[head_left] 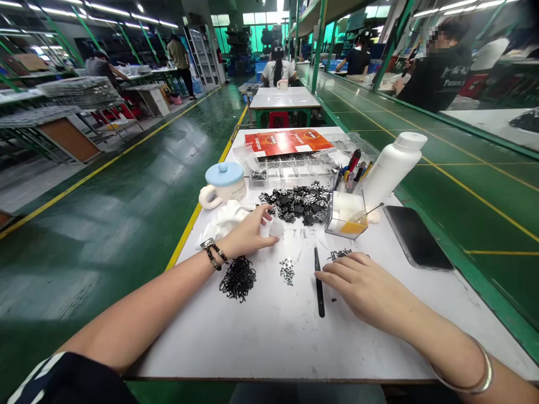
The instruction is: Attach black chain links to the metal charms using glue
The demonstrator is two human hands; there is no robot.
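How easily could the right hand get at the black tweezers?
Quite easily, it seems: the right hand is right beside the black tweezers, with no other object covering them.

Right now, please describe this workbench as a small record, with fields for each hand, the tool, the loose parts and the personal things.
left hand: fingers spread, beside crumpled white cloth or tissue
right hand: palm down, fingertips at the black tweezers; contact unclear
tweezers: lying on white tabletop
loose parts: black curved pieces piled left, silver pieces mid-table, larger black parts heaped beyond
personal things: blue-lidded mug left; white bottle and phone right
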